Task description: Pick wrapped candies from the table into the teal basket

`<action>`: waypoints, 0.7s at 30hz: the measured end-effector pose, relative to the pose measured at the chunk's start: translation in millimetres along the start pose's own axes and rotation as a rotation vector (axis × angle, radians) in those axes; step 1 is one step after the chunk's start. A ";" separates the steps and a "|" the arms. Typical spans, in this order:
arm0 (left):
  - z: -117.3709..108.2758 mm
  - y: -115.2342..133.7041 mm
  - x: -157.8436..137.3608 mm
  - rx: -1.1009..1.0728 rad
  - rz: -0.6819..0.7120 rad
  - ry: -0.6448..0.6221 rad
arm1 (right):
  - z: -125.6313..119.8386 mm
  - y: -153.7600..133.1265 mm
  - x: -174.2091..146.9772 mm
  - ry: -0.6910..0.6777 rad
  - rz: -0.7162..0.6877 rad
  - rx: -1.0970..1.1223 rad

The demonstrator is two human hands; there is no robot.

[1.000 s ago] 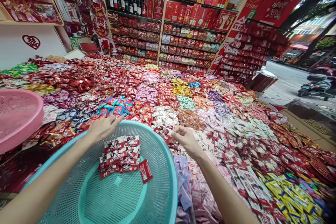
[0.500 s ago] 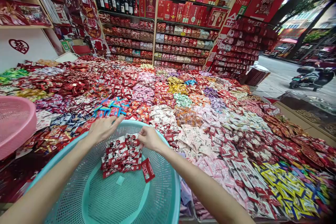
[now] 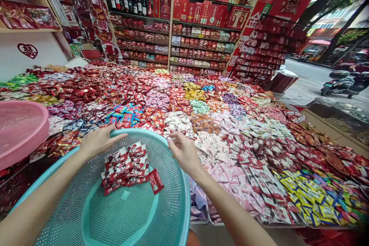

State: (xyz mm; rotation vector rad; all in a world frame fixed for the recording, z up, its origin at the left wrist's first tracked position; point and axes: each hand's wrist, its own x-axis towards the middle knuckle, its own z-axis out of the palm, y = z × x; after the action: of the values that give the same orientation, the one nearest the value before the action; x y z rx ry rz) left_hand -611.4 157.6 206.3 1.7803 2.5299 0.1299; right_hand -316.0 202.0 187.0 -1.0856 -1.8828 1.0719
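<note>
A turquoise mesh plastic basket (image 3: 150,215) fills the lower left of the view. In it, small red-and-white candy packets (image 3: 122,167) lie in a stacked pile, with a single red packet (image 3: 156,180) apart from them on the right. My left hand (image 3: 98,140) grips the basket's far left rim, its thumb stretched along the rim and the other fingers partly hidden outside. On the far right rim, my right hand (image 3: 186,153) is closed with thumb and fingers about the edge. Neither hand holds a packet.
Heaps of wrapped candies (image 3: 138,84) cover the wide display beyond the basket. A pink basket (image 3: 23,130) stands on the left. Shelves of bottles and red boxes (image 3: 198,11) line the back. A scooter (image 3: 343,82) is parked outside on the right.
My right hand has left the packet pile and moved right onto the rim. The turquoise basket has shifted left and slightly towards me, my left hand moving with it.
</note>
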 end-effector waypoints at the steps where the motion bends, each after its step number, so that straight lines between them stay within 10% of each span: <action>1: -1.9 -2.4 -5.5 0.024 -0.004 0.008 | -8.0 3.5 -11.1 0.100 -0.002 -0.009; 5: -10.7 -3.9 -22.1 0.111 -0.016 0.031 | -21.4 25.6 -62.3 0.239 0.126 0.084; 13: -16.8 29.0 -30.9 0.105 0.050 0.020 | -17.1 33.2 -158.7 -0.275 0.797 0.856; 21: -14.3 88.1 -22.5 -0.076 0.304 0.009 | -67.7 34.9 -204.7 -0.003 0.964 0.665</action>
State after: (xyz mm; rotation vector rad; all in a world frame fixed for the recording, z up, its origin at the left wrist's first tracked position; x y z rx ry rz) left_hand -522.4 165.4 228.7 2.1226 2.2091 0.2414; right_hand -164.6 49.0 149.9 -1.5624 -0.7842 2.0141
